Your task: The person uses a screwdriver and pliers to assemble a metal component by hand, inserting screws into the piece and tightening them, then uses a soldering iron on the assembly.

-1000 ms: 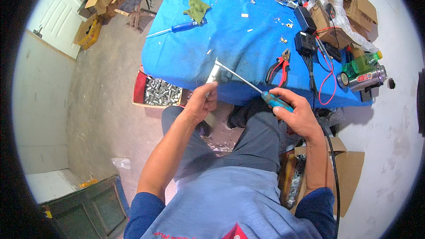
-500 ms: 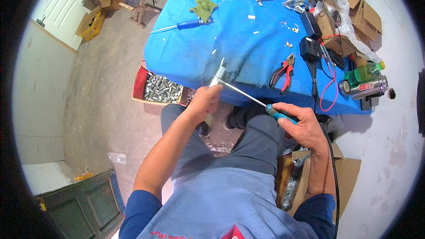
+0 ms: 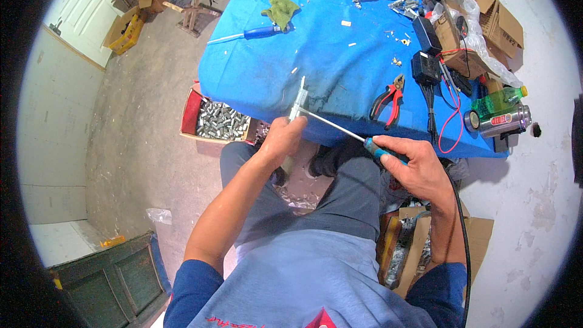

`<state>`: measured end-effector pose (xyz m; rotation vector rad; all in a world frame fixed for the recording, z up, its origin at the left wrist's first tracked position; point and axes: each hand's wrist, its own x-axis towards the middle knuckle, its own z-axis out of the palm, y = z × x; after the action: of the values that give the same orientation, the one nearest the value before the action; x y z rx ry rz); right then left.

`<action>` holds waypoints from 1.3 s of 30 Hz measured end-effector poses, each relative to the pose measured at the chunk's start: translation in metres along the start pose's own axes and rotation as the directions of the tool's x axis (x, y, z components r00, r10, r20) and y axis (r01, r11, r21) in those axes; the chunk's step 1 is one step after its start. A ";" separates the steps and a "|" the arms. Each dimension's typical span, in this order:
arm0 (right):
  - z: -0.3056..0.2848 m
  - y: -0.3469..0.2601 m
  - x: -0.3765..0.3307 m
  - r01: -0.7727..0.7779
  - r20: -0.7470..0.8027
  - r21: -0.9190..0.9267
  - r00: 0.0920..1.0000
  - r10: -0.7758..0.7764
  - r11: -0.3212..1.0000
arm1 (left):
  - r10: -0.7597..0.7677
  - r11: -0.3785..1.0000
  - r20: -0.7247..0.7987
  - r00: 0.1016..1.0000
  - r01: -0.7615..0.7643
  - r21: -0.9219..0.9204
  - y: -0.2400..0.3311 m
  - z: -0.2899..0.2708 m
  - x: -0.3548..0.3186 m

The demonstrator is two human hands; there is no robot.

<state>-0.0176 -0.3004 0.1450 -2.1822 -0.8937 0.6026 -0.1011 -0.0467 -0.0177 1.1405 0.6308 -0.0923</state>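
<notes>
Blue bench (image 3: pixel 340 67). My left grip (image 3: pixel 284 141) pinches small metal part (image 3: pixel 297 104), mostly hidden; right grip (image 3: pixel 416 167) clamps screwdriver (image 3: pixel 349 133), tip at part.

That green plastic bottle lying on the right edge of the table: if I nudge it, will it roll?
Probably yes. The green bottle lies on its side near the blue table's right edge, so it is apt to roll. The silver can lying against it may block it toward the person. It looks light, likely dentable plastic.
</notes>
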 end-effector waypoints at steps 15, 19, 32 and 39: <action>0.014 0.025 0.019 -0.284 0.089 0.346 0.959 0.270 0.894 | -0.005 0.999 -0.050 0.999 0.003 -0.044 -0.002 -0.007 0.005; 0.024 0.037 0.017 -0.061 -0.006 0.255 0.998 0.064 0.965 | -0.035 0.992 -0.006 0.999 0.034 -0.119 0.000 -0.008 0.006; 0.062 0.092 0.015 -0.492 0.429 0.848 0.856 0.288 0.199 | -0.038 0.998 -0.049 0.998 0.036 -0.045 0.004 -0.006 0.009; 0.093 0.079 -0.014 -0.142 -0.083 0.485 0.975 0.207 0.863 | -0.033 0.999 -0.069 0.997 0.036 0.029 0.012 -0.003 0.004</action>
<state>-0.0520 -0.3125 0.0273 -1.8316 -0.4160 0.6746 -0.0949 -0.0386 -0.0107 1.1663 0.7121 -0.0931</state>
